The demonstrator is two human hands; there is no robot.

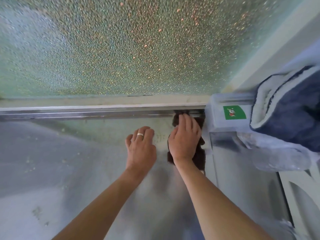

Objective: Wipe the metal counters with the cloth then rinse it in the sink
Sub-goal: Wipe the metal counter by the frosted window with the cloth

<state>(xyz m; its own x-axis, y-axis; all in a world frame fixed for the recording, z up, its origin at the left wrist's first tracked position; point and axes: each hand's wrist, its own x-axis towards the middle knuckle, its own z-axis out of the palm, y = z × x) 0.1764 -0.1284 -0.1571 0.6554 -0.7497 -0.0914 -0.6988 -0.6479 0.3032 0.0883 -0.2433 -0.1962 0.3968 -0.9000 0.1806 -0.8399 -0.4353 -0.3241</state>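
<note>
The dark cloth (199, 153) was pressed flat under the right hand (184, 141) into the table's (52, 161) back corner—seemingly to reach grime there—while the left hand (141, 146) was rested open beside it, holding nothing.

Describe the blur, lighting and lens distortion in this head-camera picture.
Head view: soft, even daylight through the glass; motion blur smears the counter and the container; wide-angle bending at the edges; hands and cloth fairly sharp.
</note>
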